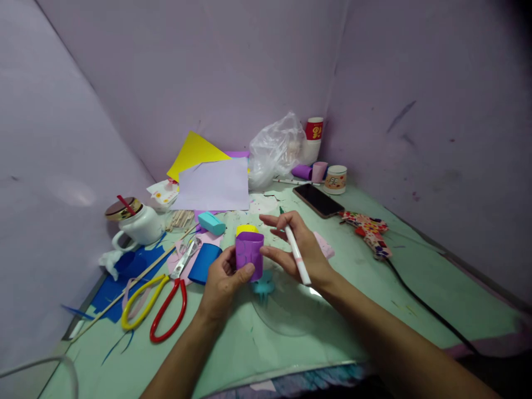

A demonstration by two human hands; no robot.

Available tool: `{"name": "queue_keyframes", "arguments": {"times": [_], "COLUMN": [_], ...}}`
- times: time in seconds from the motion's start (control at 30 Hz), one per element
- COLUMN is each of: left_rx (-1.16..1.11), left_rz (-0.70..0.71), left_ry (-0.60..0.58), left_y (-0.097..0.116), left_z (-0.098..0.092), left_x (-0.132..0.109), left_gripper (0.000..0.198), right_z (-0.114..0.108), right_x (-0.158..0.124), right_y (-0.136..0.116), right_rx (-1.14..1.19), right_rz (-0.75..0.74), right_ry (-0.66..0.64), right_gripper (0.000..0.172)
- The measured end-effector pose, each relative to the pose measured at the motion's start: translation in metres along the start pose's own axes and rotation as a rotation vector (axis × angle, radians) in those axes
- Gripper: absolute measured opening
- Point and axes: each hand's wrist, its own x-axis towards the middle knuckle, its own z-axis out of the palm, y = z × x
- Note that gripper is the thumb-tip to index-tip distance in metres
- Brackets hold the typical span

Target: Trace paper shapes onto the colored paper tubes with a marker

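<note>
My left hand (224,282) is wrapped round a small purple paper cup (249,256) and holds it upright, with faint lines drawn on its side. In my right hand (305,249) a white marker (297,255) rests between thumb and fingers. Its dark green tip points up and away, and the fingertips are close to the cup's right side. Behind the cup a yellow piece (246,228) shows in part. Below it, a turquoise cut-out (264,285) lies on a clear round plate (286,327).
Scissors (178,271) with yellow and red handles lie left, near a blue paper roll (205,264) and a white mug (143,224). Paper sheets (214,185) and a plastic bag (274,149) are at the back. Right are a phone (318,200) and a patterned corded tool (368,230).
</note>
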Motion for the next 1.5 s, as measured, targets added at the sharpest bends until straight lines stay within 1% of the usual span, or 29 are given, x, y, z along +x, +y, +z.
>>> {"name": "queue_keyframes", "arguments": {"times": [0.07,0.1,0.17,0.23,0.33,0.4,0.43,0.5,0.57,0.6,0.73,0.87,0.9,1.0,1.13,1.2,1.33,1.43,1.5], "left_rx": [-0.012,-0.005,-0.009,-0.043,-0.129,-0.192,-0.221,-0.256,-0.264,-0.261,-0.236,-0.246,-0.248,-0.25,-0.254,-0.246,-0.234,-0.214,-0.205], "left_rz": [0.0,0.006,0.005,-0.028,-0.101,-0.129,-0.133,-0.131,-0.129,-0.129,-0.133,-0.122,-0.118,-0.119,-0.132,-0.13,-0.123,-0.121,-0.112], "left_ry": [-0.018,-0.036,-0.076,-0.094,-0.037,0.023,0.048,0.08,0.096,0.097,0.049,-0.017,-0.021,-0.007,0.027,0.049,0.025,0.054,0.074], "left_y": [-0.002,-0.002,-0.003,-0.005,-0.004,-0.001,0.001,0.005,0.007,0.006,0.001,-0.002,-0.002,-0.001,0.0,-0.001,-0.003,-0.006,-0.007], "left_z": [0.0,0.0,0.001,0.002,0.002,0.002,0.001,0.001,0.001,0.001,0.001,0.003,0.003,0.003,0.003,0.002,0.0,-0.002,-0.002], "left_x": [0.001,0.001,0.001,0.001,0.002,0.002,0.002,0.003,0.002,0.002,0.0,-0.001,-0.001,0.0,0.001,0.002,0.002,0.003,0.004], "left_gripper": [0.062,0.061,0.062,0.066,0.064,0.058,0.055,0.05,0.05,0.05,0.051,0.054,0.053,0.051,0.053,0.054,0.056,0.058,0.061], "right_z": [0.001,0.001,0.002,0.002,-0.003,-0.008,-0.011,-0.016,-0.016,-0.015,-0.003,0.002,0.002,0.002,0.002,0.002,0.005,0.005,0.004], "right_x": [0.001,0.001,0.002,0.002,0.005,0.007,0.008,0.008,0.006,0.004,0.0,0.001,0.002,0.003,0.001,0.0,-0.003,-0.002,-0.002], "right_y": [0.003,0.005,0.009,0.011,0.006,-0.001,-0.005,-0.009,-0.01,-0.009,-0.003,-0.001,-0.001,-0.001,-0.004,-0.006,-0.01,-0.011,-0.011], "right_rx": [0.024,0.029,0.016,0.005,0.026,0.105,0.161,0.24,0.221,0.196,0.141,-0.074,-0.094,-0.085,-0.123,-0.104,-0.077,-0.064,-0.062], "right_rz": [0.111,0.144,0.163,0.146,0.099,0.068,0.054,0.027,-0.002,-0.017,-0.056,-0.101,-0.115,-0.135,-0.206,-0.243,-0.153,-0.118,-0.102], "right_ry": [-0.046,-0.065,-0.046,-0.006,0.052,0.15,0.196,0.243,0.23,0.22,0.177,0.111,0.125,0.234,0.232,0.233,0.087,0.13,0.107], "right_gripper": [0.04,0.04,0.037,0.035,0.028,0.023,0.025,0.037,0.045,0.044,0.028,0.017,0.015,0.014,0.011,0.012,0.014,0.016,0.018]}}
